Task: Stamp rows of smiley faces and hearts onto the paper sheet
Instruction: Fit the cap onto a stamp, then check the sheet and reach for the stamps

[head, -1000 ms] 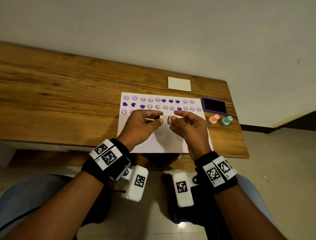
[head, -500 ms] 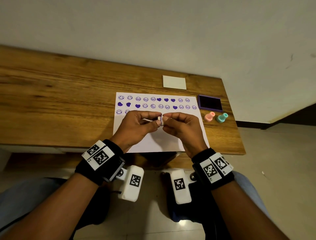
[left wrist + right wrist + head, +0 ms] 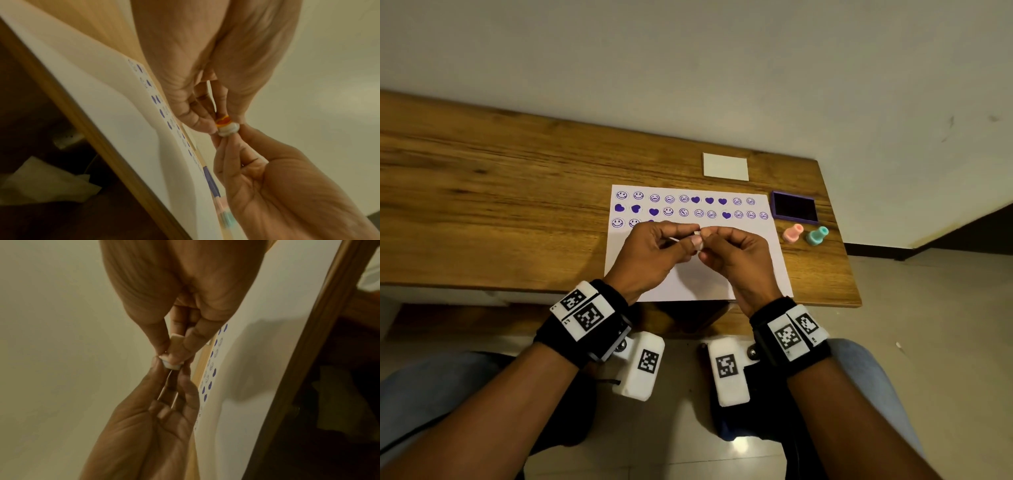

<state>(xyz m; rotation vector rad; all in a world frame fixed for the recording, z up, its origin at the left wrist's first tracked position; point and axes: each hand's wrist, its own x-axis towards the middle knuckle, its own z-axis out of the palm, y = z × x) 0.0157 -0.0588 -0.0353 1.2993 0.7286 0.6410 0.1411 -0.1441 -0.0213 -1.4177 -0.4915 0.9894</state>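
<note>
The white paper sheet [image 3: 688,284] lies on the wooden table [image 3: 482,205], with rows of purple smileys and hearts stamped along its far part. Both hands hover just above its third row. My left hand [image 3: 690,236] and right hand [image 3: 709,240] meet fingertip to fingertip, both pinching one small stamp [image 3: 697,234]. In the left wrist view the stamp [image 3: 227,128] is white with an orange and red part on the left hand's [image 3: 207,120] side. The right hand [image 3: 174,353] pinches its pale stem. The stamp's face is hidden.
A purple ink pad [image 3: 795,206] sits open just right of the sheet. A pink stamp [image 3: 792,233] and a teal stamp [image 3: 817,235] stand in front of it near the table's right edge. A white card [image 3: 725,166] lies behind the sheet.
A second ago the hands were a short gap apart, each pinching a small piece. They have come together, and their fingertips now join on the stamp.
</note>
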